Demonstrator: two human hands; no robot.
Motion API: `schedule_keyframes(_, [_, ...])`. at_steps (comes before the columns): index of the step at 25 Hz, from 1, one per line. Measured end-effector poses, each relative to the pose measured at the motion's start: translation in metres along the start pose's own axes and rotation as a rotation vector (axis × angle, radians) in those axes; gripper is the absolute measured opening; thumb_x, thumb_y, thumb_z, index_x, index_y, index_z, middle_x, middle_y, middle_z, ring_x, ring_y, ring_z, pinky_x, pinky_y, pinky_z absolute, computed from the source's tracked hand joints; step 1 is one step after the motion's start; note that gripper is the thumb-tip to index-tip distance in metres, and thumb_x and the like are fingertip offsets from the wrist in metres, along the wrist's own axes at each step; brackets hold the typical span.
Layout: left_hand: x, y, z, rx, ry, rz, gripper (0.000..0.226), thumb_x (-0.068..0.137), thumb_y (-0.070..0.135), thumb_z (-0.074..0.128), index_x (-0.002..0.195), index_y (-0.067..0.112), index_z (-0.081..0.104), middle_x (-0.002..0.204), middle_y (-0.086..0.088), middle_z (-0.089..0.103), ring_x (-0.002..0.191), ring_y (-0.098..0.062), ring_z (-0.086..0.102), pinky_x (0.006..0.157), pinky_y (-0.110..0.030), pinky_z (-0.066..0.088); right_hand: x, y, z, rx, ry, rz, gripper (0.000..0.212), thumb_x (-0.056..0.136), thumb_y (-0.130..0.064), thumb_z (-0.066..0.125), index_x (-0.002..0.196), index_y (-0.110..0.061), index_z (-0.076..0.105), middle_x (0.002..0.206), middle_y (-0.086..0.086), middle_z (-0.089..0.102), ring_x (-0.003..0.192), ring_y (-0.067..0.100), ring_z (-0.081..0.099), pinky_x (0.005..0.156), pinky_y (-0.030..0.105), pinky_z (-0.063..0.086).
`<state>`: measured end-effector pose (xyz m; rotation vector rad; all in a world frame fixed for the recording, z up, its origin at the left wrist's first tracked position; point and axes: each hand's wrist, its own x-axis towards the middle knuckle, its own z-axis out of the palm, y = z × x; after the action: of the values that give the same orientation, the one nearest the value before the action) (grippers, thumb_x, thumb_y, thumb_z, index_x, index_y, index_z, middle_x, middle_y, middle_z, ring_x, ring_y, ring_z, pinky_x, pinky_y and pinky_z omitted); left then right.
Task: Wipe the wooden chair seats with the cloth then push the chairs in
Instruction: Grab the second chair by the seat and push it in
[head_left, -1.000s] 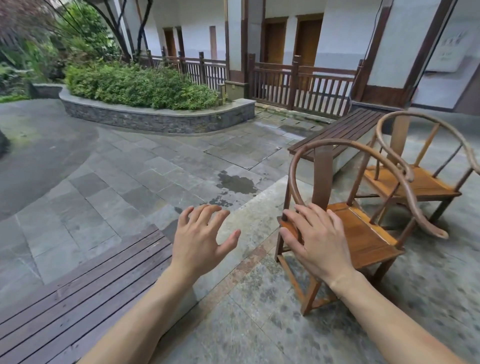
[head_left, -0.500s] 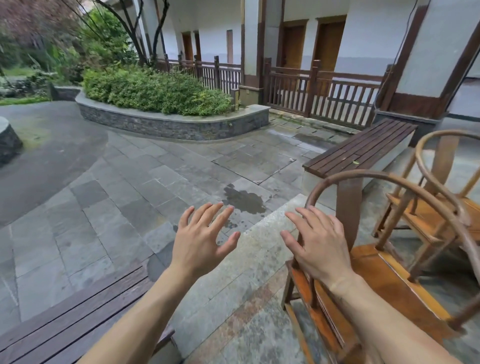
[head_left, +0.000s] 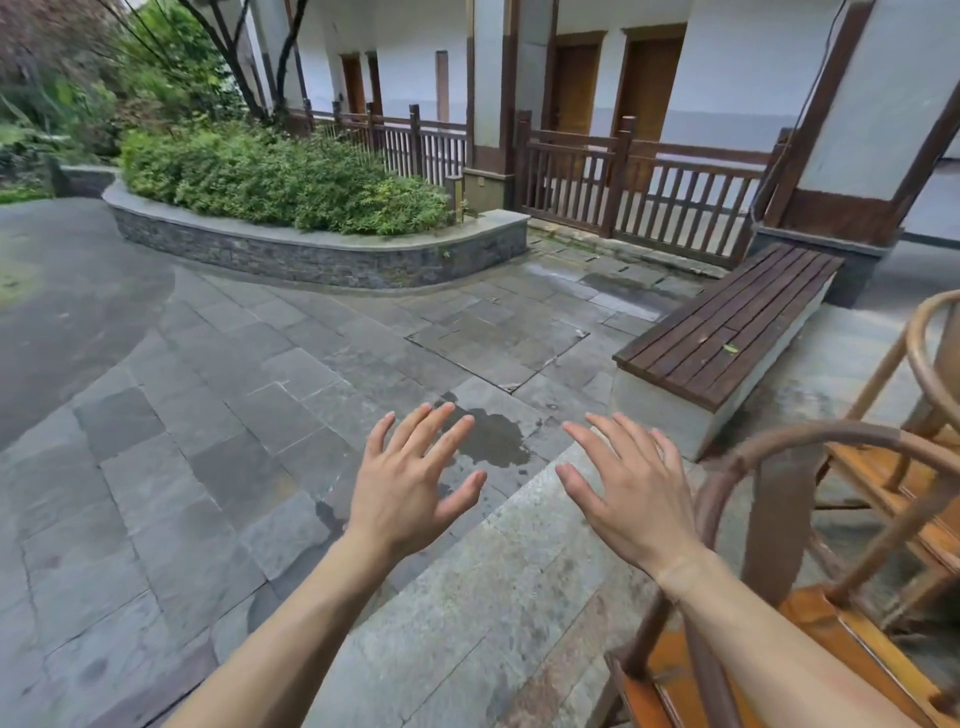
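Both hands are held out in front of me, palms down, fingers spread, holding nothing. My left hand hovers over the stone paving. My right hand hovers just left of the near wooden chair, apart from its curved back rail. That chair's orange-brown seat shows at the bottom right, partly hidden by my right forearm. A second wooden chair stands behind it at the right edge, cut off by the frame. No cloth is in view.
A dark slatted bench on a pale stone base stands beyond the chairs. A curved stone planter with bushes lies at the back left, a wooden railing behind it. A wet patch marks the paving ahead.
The view has swung left and up, so the chairs have slid to the right edge and the near bench at the lower left has left the frame. Both hands stay spread and empty.
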<state>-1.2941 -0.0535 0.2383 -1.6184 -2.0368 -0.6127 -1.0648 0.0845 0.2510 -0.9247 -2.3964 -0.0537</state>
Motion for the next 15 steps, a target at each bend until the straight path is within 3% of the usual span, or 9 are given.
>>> schedule_keyframes(6, [0.15,-0.084,0.081,-0.063,0.022,0.102,0.063,0.097,0.066,0.032,0.14,0.028,0.057,0.146,-0.001,0.057,0.138,-0.023,0.05,0.116,-0.051,0.033,0.134,0.026,0.066,-0.05,0.03,0.137,0.058,0.096,-0.065,0.027,0.136,-0.034,0.056,0.142,-0.003,0.058,0.138,0.024,0.047,0.111,0.053,0.032])
schedule_keyframes(15, [0.339,-0.112,0.237,-0.14,0.04,0.225,0.064,0.098,0.066,0.028,0.136,0.027,0.062,0.144,-0.002,0.059,0.136,-0.023,0.053,0.113,-0.052,0.036,0.303,0.136,0.154,-0.078,0.082,0.247,0.056,0.097,-0.064,0.03,0.137,-0.034,0.054,0.145,-0.004,0.055,0.14,0.023,0.044,0.114,0.054,0.03])
